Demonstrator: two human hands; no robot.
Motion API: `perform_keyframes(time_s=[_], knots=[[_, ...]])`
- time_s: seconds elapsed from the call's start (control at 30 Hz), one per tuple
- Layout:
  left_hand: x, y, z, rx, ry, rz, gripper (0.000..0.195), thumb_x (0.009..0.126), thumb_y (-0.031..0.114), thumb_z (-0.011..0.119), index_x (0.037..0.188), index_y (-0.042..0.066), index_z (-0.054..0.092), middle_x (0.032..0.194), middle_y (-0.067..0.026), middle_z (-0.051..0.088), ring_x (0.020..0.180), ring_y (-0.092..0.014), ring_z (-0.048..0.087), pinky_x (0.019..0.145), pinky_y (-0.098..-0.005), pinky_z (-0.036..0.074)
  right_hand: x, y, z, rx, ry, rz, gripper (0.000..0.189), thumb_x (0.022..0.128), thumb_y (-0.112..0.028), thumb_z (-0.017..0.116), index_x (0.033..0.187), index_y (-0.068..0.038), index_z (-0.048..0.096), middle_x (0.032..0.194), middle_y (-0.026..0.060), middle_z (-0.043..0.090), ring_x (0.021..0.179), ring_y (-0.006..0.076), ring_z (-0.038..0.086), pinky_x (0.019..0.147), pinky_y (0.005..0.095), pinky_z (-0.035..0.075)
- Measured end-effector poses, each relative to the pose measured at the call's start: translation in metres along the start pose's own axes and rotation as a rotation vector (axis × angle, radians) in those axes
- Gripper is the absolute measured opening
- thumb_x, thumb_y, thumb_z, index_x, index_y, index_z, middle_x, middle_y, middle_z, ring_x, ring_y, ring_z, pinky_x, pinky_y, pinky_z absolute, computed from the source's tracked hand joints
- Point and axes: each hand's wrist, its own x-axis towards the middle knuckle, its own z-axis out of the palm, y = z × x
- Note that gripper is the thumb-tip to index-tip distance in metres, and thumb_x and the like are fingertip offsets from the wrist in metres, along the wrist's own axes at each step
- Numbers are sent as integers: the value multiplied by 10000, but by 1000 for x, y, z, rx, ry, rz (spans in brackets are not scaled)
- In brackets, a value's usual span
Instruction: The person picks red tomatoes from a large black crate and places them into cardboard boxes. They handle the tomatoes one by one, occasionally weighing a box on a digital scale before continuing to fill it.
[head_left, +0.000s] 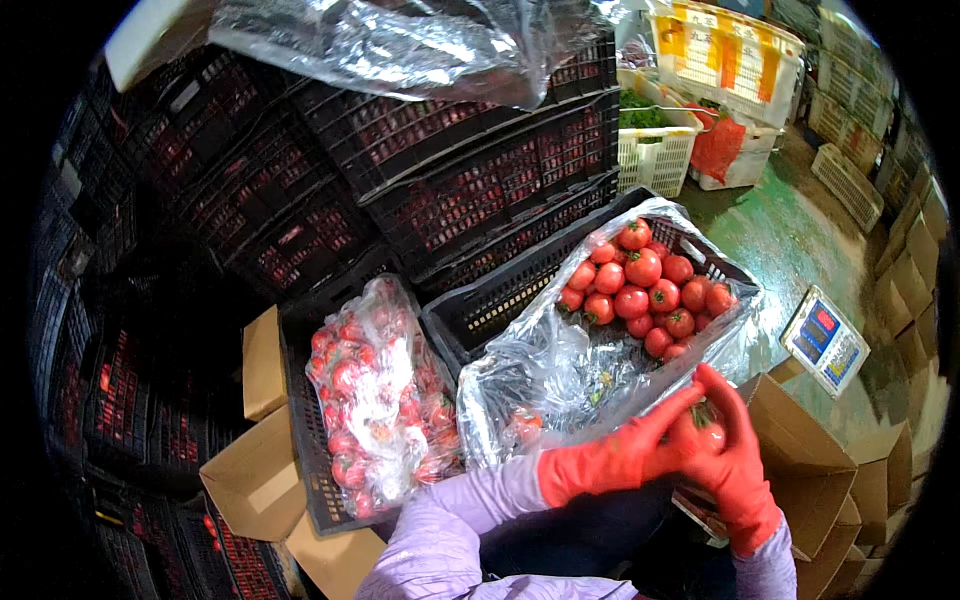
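My left hand and my right hand, both in red rubber gloves, meet at the front edge of a lined crate. Between them a tomato with a green stem is held, partly hidden by the fingers; both hands touch it. The black plastic crate beyond is lined with a transparent plastic bag. Loose tomatoes are heaped at its far right end, and a few lie near its front left. On the left, a second black crate holds bagged tomatoes.
Stacked black crates of red produce rise behind, with plastic film over the top. Open cardboard boxes stand at right, more cardboard at left. A digital scale display and white baskets are farther right.
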Motion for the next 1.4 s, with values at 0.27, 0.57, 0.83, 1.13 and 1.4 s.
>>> perform_keyframes(time_s=[0.27,0.57,0.83,1.13,1.4], knots=[[-45,-143,-69,859,-467,-720,207,857,177,600,975,63,725,960,-165,725,967,-282,703,836,-405,546,-37,57,-160,-145,509,202,452,881,-224,705,1237,-8,529,709,3,559,563,90,476,485,261,380],[-80,-171,-66,1246,-788,-1198,354,886,278,601,1195,149,713,1243,-74,679,1153,-310,642,907,-538,526,-94,152,-272,-622,528,460,322,814,-152,670,1078,30,644,919,132,688,815,218,643,734,343,530],[-71,-186,-103,981,-331,-856,378,634,313,786,906,51,772,1036,-200,711,975,-344,690,844,-439,555,-80,190,-358,-619,539,242,259,904,-160,645,1123,-21,645,988,72,681,849,162,621,731,306,509],[-57,-80,-136,-1034,638,-232,663,922,655,499,1286,106,565,1066,-108,705,753,-223,699,569,-284,548,-89,91,-278,-512,573,151,382,934,-254,664,1251,-45,621,1173,91,652,1081,217,596,914,338,477],[-27,3,-104,-912,344,-147,845,930,757,276,1410,96,492,1160,-144,687,568,-130,622,431,-226,457,-50,4,-47,-317,340,-66,435,920,-1,622,1348,-24,550,1202,116,662,1082,194,617,905,320,522]])
